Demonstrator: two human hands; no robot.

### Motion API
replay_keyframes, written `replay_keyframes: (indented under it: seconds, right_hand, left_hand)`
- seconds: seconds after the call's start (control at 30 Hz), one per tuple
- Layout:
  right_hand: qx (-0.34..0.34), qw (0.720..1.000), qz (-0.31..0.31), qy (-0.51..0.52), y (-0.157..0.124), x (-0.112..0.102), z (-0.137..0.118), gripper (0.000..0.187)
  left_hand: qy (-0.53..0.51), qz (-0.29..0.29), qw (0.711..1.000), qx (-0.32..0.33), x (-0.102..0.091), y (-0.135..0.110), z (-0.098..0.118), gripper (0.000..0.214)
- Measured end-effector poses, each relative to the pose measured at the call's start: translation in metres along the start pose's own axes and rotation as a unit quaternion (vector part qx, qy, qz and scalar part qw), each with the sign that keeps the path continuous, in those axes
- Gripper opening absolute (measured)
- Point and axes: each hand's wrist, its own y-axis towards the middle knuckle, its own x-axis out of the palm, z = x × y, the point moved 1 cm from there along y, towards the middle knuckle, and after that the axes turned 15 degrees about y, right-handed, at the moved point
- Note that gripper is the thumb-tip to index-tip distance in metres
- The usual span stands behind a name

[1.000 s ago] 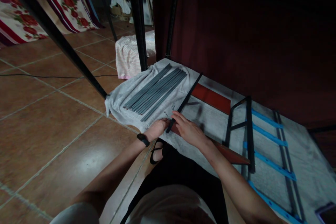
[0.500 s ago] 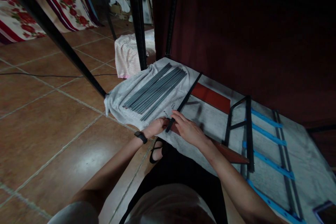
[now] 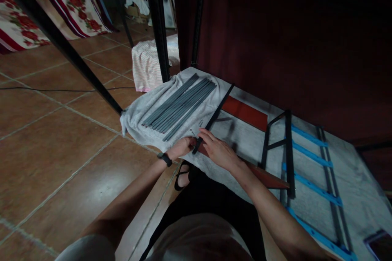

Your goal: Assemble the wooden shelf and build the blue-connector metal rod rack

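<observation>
My left hand [image 3: 184, 147], a dark watch on its wrist, is closed at the near end of a black bar [image 3: 217, 111]. Its fingertips are pinched against the bar's outer side; what they hold is too small to make out. From the other side my right hand [image 3: 219, 151] grips the same bar near that end, its fingers reaching over it. A reddish-brown board [image 3: 266, 174] runs from beneath my right hand to a black frame [image 3: 289, 153]. Another, redder board [image 3: 245, 113] lies between bar and frame at the far side. Small screws [image 3: 192, 131] lie beside the bar.
Several grey rods [image 3: 180, 106] lie on the grey cloth [image 3: 134, 116] at the left. Blue slats on dark rails [image 3: 318, 191] lie to the right, a phone-like dark object [image 3: 379, 244] at the corner. Black posts [image 3: 157, 24] rise at the back left.
The view has shifted slightly. Both hands stay at the near end of the black bar, with hardly any visible movement.
</observation>
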Motion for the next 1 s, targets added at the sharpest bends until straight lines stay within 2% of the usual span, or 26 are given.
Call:
replay_keyframes:
  seconds: [0.17, 0.37, 0.5, 0.63, 0.73, 0.9, 1.0]
  right_hand:
    - [-0.009, 1.0, 0.001, 0.002, 0.0003, 0.0004, 0.0011, 0.054]
    - [-0.007, 1.0, -0.002, 0.0, 0.0011, 0.0013, 0.0029, 0.054]
    - [-0.006, 1.0, 0.0, 0.002, 0.0011, 0.0004, 0.0016, 0.054]
    - [-0.007, 1.0, 0.0, 0.002, 0.0007, -0.0006, 0.0, 0.052]
    - [-0.004, 1.0, -0.003, 0.0, 0.0002, -0.0014, -0.001, 0.054]
    - [0.002, 1.0, -0.002, 0.0, -0.0003, -0.0019, -0.0019, 0.054]
    - [0.002, 1.0, -0.004, -0.003, -0.0001, -0.0016, -0.0016, 0.055]
  left_hand:
    - [-0.011, -0.024, 0.999, 0.03, -0.0029, 0.0019, -0.0042, 0.018]
    - [0.038, -0.012, 0.999, 0.011, -0.0037, -0.0001, 0.0013, 0.019]
    - [0.051, -0.019, 0.998, 0.021, -0.0028, -0.001, 0.0026, 0.019]
    - [0.076, -0.002, 0.997, 0.028, -0.001, -0.0014, 0.004, 0.024]
    - [0.069, 0.004, 0.997, 0.018, -0.002, -0.0019, 0.0049, 0.022]
    - [0.054, -0.018, 0.998, 0.02, -0.0049, -0.0023, 0.0048, 0.017]
    - [0.071, -0.001, 0.997, 0.024, -0.0042, -0.0017, 0.005, 0.022]
